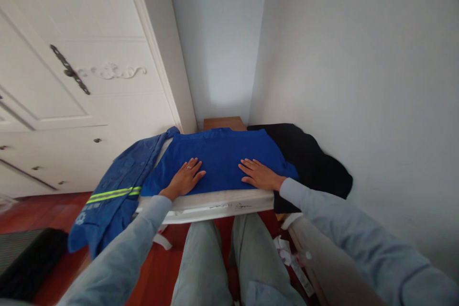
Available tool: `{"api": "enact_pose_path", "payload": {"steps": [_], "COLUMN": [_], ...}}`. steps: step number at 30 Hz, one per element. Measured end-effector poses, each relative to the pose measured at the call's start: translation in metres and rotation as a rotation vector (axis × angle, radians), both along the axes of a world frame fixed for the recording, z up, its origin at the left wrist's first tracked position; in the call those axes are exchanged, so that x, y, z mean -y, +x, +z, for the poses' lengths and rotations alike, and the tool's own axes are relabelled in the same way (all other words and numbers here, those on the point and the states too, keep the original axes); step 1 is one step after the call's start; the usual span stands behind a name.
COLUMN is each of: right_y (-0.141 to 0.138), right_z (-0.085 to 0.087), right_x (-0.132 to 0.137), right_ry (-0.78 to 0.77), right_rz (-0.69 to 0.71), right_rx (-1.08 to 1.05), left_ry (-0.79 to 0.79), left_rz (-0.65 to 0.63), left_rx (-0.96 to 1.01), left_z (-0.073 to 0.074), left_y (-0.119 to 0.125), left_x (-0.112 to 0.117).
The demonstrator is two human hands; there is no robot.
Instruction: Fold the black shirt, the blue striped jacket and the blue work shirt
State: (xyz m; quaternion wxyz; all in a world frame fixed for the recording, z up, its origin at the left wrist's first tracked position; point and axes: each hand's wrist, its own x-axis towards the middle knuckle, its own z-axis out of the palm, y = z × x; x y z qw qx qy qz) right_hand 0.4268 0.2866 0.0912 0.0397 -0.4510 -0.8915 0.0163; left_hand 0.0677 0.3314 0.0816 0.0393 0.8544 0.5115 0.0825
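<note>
A folded bright blue garment (218,155) lies on a white table (215,203) in front of me. My left hand (184,179) rests flat on its near left part, fingers stretched out, a ring on one finger. My right hand (260,174) lies flat on its near right part, fingers pointing left and spread. Neither hand holds anything. A darker blue work jacket (107,191) with a yellow-green reflective stripe hangs off the table's left side.
A black garment (311,162) is heaped at the table's right against the white wall. White wardrobe doors with a dark handle (70,69) stand at left. A wooden surface (224,123) shows behind the table. Red-brown floor and a dark mat (25,258) lie below left.
</note>
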Motion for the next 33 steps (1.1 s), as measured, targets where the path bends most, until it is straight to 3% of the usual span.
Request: {"api": "enact_pose_path", "payload": {"steps": [5, 10, 13, 16, 21, 25, 29, 33], "right_y": [0.102, 0.156, 0.153, 0.13, 0.101, 0.104, 0.11, 0.108], "right_z": [0.007, 0.016, 0.021, 0.026, 0.031, 0.026, 0.022, 0.027], "right_x": [0.029, 0.057, 0.074, 0.091, 0.096, 0.08, 0.067, 0.065], "right_ry": [-0.055, -0.087, 0.059, 0.162, 0.017, 0.011, -0.13, -0.244], "right_rz": [-0.173, -0.444, -0.478, -0.498, -0.648, -0.794, -0.939, -0.967], "right_rx": [0.055, 0.055, -0.042, -0.101, -0.163, -0.306, -0.587, -0.785], "left_ry": [-0.018, 0.048, 0.108, 0.155, 0.165, 0.139, 0.115, 0.126], "left_rz": [0.026, 0.061, 0.097, 0.144, 0.188, 0.195, 0.207, 0.215], "left_rx": [-0.029, 0.005, 0.05, 0.101, 0.147, 0.146, 0.16, 0.183], "left_z": [0.001, 0.002, 0.001, -0.001, 0.003, 0.007, 0.008, 0.008], "left_y": [-0.058, -0.067, -0.063, -0.061, -0.058, -0.053, -0.051, -0.053], "left_x": [0.014, 0.027, 0.032, 0.038, 0.05, 0.052, 0.051, 0.051]}}
